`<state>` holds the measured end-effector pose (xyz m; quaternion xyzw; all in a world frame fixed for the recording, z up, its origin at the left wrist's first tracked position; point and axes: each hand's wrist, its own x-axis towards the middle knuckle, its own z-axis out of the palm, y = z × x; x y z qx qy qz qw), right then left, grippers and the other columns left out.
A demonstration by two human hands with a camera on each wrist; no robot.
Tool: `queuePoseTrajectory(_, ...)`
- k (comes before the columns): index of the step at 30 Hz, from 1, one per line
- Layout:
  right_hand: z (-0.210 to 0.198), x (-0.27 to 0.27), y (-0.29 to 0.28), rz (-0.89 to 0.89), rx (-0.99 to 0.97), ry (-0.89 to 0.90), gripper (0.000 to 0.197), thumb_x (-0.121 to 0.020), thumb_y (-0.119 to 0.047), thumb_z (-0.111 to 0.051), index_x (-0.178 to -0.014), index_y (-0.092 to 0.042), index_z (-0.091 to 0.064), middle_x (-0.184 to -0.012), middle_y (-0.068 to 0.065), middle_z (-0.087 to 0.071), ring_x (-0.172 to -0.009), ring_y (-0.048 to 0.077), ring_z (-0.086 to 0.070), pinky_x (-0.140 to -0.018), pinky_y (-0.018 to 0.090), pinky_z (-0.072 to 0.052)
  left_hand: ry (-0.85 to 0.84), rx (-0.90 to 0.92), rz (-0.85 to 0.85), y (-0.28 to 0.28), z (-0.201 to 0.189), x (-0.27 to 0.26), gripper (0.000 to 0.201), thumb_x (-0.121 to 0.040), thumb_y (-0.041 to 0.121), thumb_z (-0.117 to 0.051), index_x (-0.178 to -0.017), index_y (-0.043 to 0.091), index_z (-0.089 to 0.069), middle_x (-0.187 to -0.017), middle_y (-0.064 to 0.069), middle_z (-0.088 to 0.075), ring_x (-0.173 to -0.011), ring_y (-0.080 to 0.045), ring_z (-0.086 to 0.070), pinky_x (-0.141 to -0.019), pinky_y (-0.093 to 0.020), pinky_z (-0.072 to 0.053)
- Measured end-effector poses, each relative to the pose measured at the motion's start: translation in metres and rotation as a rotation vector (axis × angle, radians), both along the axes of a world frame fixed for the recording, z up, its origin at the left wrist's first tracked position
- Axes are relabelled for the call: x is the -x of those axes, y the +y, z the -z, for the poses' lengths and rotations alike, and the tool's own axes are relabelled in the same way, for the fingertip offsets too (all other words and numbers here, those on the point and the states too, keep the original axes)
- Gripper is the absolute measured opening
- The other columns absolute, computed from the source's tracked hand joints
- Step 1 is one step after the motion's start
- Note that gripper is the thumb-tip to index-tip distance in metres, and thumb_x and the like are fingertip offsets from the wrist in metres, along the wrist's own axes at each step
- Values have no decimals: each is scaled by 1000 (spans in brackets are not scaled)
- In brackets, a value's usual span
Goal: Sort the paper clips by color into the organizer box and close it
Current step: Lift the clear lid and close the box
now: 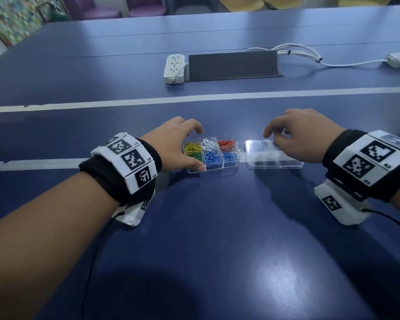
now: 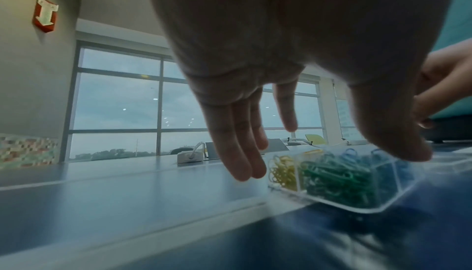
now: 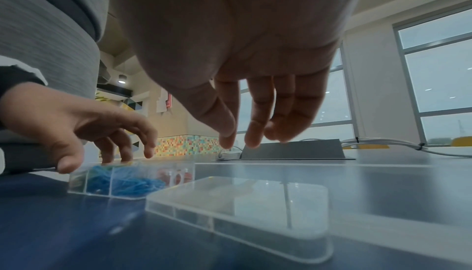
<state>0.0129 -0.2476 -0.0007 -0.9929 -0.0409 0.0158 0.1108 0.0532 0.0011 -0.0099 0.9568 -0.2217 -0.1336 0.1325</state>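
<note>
Organizer box (image 1: 211,155): clear, on the blue bench (image 1: 217,227), between both hands; clips sorted by colour inside.
Lid (image 1: 274,155): lies flat just right of the box, not yet on.
Left hand (image 1: 174,144): fingers relaxed, thumb touching the box's near corner, holding nothing.
Right hand (image 1: 298,135): fingers loosely curled above the lid; contact unclear.
Risk: a nudged box could spill clips; a misaligned lid could jam.
Hidden: any hinge joining lid and box; green clips partly covered.
</note>
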Motion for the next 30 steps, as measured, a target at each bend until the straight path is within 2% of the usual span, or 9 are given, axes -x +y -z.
queuePoseTrajectory(5, 5, 1, -8, 2, 28, 26, 27, -88, -15, -48, -103, -22, -69, -90, -1, -49, -85, 16, -43, -81, 23, -32, -29, -83, 35, -1, 2, -2, 51, -68, 52, -74, -111, 26, -61, -121, -1, -50, -92, -12, -46, -85, -28, -42)
queuePoseTrajectory(7, 8, 1, -9, 2, 32, 32, 25, -88, -18, -50, -103, -22, -69, -91, -1, -50, -87, 18, -46, -84, 26, -35, -34, -93, 41, 1, 1, -3, 53, -68, 54, -73, -112, 26, -62, -121, 0, -51, -95, -14, -49, -84, -27, -40)
queuePoseTrajectory(10, 8, 2, -9, -7, 30, 52, 22, -87, -30, -55, -106, -25, -67, -96, 0, -50, -102, 24, -54, -91, 30, -39, -30, -45, 37, 4, 2, -3, 68, -66, 52, -75, -124, 26, -51, -123, -1, -53, -101, -16, -51, -89, -29, -42)
queuePoseTrajectory(14, 7, 1, -12, -62, 114, 248, 61, -73, -51, -69, -128, -32, -49, -124, 6, -45, -123, 28, -42, -105, 40, -36, 37, 48, 8, 9, 4, -3, 92, -61, 45, -82, -136, 26, -33, -122, -2, -56, -99, -17, -56, -90, -32, -46)
queuePoseTrajectory(16, 7, 0, -13, -67, 144, 311, 77, -67, -50, -74, -135, -32, -40, -132, 3, -42, -125, 27, -40, -106, 41, -36, 68, 81, -20, 12, 5, -5, 98, -59, 42, -84, -138, 27, -28, -118, 0, -58, -100, -19, -59, -92, -35, -50)
queuePoseTrajectory(18, 10, -4, -16, -65, 148, 327, 80, -67, -43, -76, -136, -30, -38, -131, 1, -45, -121, 25, -45, -104, 39, -39, 87, 110, -40, 14, 5, -8, 102, -57, 40, -85, -138, 29, -25, -112, 2, -58, -99, -18, -60, -93, -38, -52)
queuePoseTrajectory(22, 8, -12, -19, -36, 146, 293, 77, -67, -33, -78, -135, -25, -42, -124, 3, -54, -112, 25, -52, -100, 34, -41, 121, 125, -40, 18, 6, -13, 108, -54, 36, -88, -140, 30, -22, -110, 3, -58, -102, -17, -61, -95, -39, -51)
queuePoseTrajectory(26, -3, -22, -9, -21, 50, 100, 67, -69, -30, -77, -130, -21, -50, -123, 8, -54, -112, 26, -52, -100, 33, -39, 132, 129, -16, 20, 8, -16, 109, -57, 28, -88, -140, 28, -17, -108, 4, -55, -102, -17, -59, -93, -36, -51)
queuePoseTrajectory(30, -9, -26, 31, -159, -71, 25, 63, -68, -37, -77, -126, -22, -56, -115, 1, -52, -110, 20, -53, -95, 30, -41, 130, 162, -22, 22, 12, -19, 112, -56, 26, -88, -138, 28, -11, -107, 5, -56, -101, -15, -59, -91, -32, -50)
